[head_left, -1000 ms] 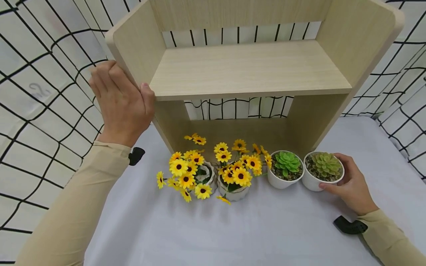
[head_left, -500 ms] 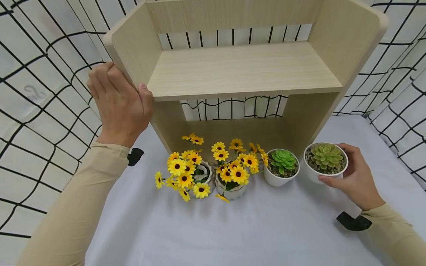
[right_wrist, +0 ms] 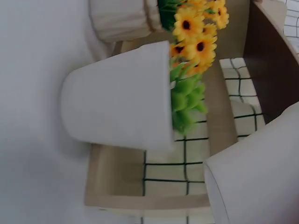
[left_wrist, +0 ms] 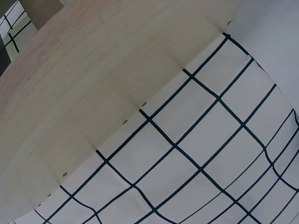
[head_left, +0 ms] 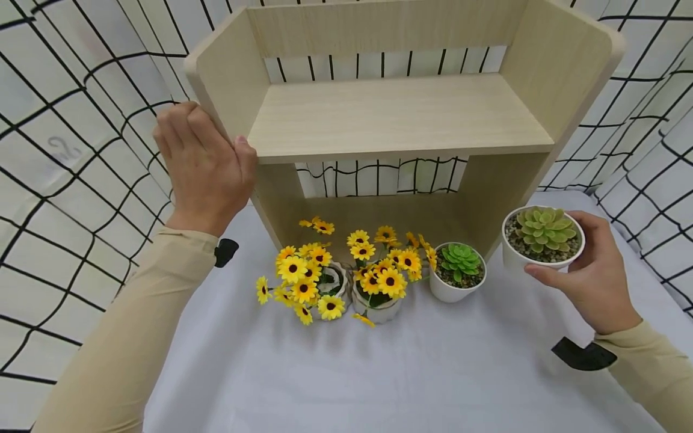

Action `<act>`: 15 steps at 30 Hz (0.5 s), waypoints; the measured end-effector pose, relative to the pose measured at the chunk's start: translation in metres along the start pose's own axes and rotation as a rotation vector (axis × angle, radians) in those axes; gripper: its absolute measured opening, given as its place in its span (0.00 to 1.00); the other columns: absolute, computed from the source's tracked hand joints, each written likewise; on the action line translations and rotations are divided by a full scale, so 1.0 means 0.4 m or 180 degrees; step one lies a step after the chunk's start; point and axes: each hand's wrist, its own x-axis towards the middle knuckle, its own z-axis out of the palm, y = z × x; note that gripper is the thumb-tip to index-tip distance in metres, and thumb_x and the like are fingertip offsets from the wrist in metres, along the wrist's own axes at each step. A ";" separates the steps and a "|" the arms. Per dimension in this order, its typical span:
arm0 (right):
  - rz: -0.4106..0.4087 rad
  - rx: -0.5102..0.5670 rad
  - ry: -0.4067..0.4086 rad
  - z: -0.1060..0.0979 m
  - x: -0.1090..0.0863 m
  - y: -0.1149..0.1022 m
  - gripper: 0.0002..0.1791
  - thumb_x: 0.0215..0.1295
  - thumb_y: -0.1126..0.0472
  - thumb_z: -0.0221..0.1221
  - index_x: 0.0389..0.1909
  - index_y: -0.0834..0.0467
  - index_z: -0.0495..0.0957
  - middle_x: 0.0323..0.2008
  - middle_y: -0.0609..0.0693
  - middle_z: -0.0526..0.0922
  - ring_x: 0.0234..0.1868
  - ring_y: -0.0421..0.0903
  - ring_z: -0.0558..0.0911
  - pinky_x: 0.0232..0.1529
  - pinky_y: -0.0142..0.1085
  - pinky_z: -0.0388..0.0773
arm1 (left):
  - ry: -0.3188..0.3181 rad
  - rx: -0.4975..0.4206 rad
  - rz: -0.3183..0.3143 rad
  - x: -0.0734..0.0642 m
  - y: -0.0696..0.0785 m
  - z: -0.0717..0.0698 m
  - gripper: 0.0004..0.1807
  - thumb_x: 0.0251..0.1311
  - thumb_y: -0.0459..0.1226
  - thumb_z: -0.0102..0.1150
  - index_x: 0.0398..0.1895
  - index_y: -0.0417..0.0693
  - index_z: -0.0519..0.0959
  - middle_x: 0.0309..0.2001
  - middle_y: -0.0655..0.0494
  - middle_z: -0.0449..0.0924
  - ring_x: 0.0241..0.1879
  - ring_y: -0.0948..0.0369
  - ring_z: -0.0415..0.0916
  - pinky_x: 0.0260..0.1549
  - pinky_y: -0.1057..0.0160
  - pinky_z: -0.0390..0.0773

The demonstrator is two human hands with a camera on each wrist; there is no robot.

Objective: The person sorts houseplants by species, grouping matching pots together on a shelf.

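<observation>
My left hand (head_left: 204,165) grips the left side panel of a pale wooden two-tier shelf (head_left: 406,114); that panel's outer face fills much of the left wrist view. At the right, my right hand (head_left: 603,273) holds a white potted succulent (head_left: 545,231) by its pot, fingers behind and thumb at the front, raised over the cloth. The held white pot (right_wrist: 261,168) shows at the edge of the right wrist view. A brighter green potted succulent (head_left: 457,273) stands to its left, in front of the shelf. Two pots of yellow artificial sunflowers (head_left: 379,282) stand farther left.
A white cloth (head_left: 379,379) covers the table. Black wire grid panels (head_left: 70,180) rise at the left, right and behind the shelf. The row of pots stands along the shelf's lower front.
My right hand has lifted the pale succulent's pot off the table, away from the green succulent, raising it up and slightly right. My left hand keeps its grip on the shelf.
</observation>
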 end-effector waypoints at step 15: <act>-0.0374 0.0658 0.0023 0.001 0.059 -0.174 0.55 0.37 0.94 0.61 0.69 0.56 0.65 0.66 0.47 0.68 0.62 0.43 0.72 0.45 0.21 0.81 | 0.0141 0.0063 0.0093 0.000 -0.003 0.004 0.25 0.69 0.46 0.30 0.57 0.33 0.60 0.53 0.33 0.62 0.54 0.39 0.57 0.54 0.42 0.55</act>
